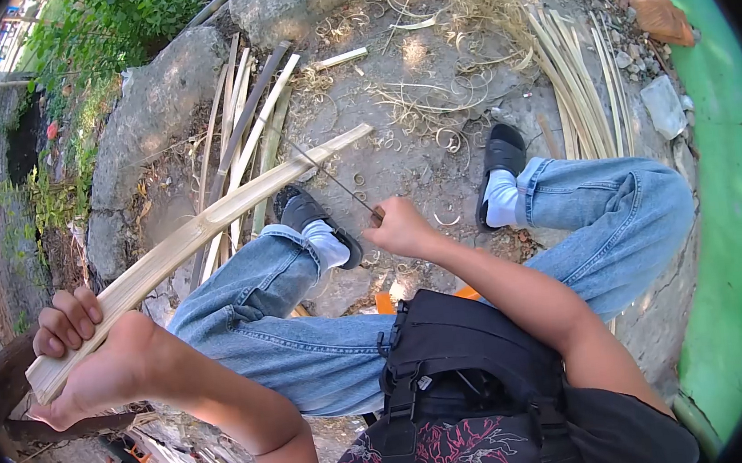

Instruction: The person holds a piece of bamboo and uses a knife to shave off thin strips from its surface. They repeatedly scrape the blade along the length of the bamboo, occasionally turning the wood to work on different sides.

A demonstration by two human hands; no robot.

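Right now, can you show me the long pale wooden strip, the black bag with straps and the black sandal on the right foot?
Long pale wooden strip (217, 214): head view, near its middle.
Black bag (475, 333): head view, its upper flap.
Black sandal (503, 160): head view, its strap.

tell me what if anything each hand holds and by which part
Left hand holds the pale strip by its wider near end; right hand, the thin dark tool by its near end.

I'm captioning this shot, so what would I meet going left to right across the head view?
Left hand, left sandal, right hand, right sandal, bundle of pale strips, whitish block.
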